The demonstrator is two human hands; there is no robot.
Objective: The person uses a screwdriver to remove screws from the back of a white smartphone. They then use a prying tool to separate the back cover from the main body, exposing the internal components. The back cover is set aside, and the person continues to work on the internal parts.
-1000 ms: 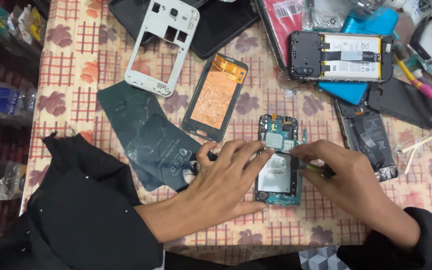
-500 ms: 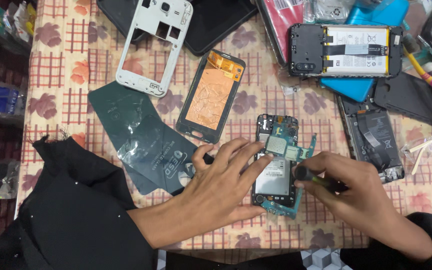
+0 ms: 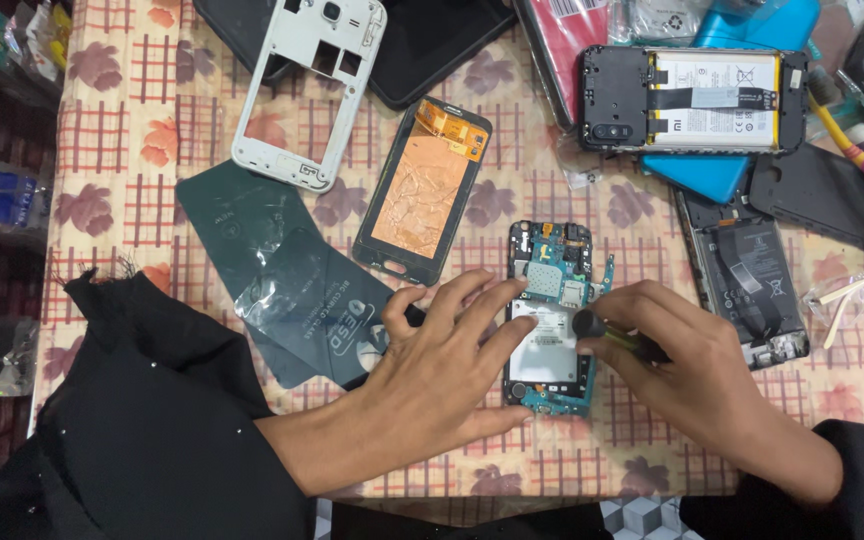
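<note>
Opened phone (image 3: 550, 318): near table's front edge (image 3: 512, 482), long axis front-to-back, camera end away, bare cloth ahead. Left hand (image 3: 442, 370) spread open, fingertips steadying it. Right hand (image 3: 687, 365) closed around screwdriver (image 3: 612, 335), tip on board

Single head-worn view, steeply downward and close over the cluttered tablecloth-covered table (image 3: 152, 90).

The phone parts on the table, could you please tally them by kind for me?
Circuit-board phone body under both hands: 1
White frame: 1
Screen panel with orange back: 1
Opened phones showing a battery: 2
Dark green film sheets: 2
Total: 7; the heap at the top edge is too jumbled to count.
</note>
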